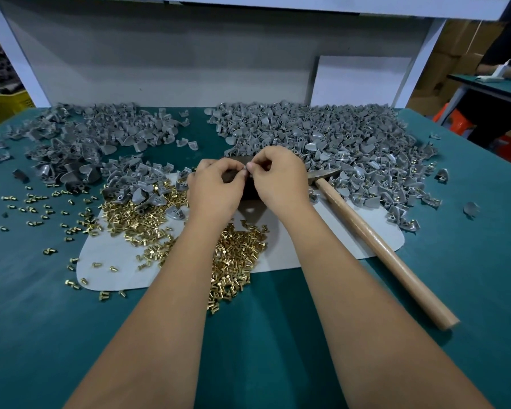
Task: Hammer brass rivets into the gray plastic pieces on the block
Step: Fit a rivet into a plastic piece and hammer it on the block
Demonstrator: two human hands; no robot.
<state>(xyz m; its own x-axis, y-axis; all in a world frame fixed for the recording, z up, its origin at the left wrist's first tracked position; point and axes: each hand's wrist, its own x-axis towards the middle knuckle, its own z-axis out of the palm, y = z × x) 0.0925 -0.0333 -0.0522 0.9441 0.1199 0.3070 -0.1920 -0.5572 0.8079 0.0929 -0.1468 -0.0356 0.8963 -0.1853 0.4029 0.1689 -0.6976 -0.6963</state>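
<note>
Brass rivets (233, 255) heaped on the table (278, 349) below my wrists; left hand (216, 187) and right hand (278, 178) pinch something small over the dark block (250, 188). Hammer (375, 237) lies idle. Right gray pile (337, 143) shows rivets; left pile (101, 137) looks unriveted

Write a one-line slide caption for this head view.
Both hands pinch a small part over the block; hammer lies idle beside brass rivets.

Both hands hide the block (250, 187) (mostly), and whatever their fingers (242, 169) pinch.
</note>
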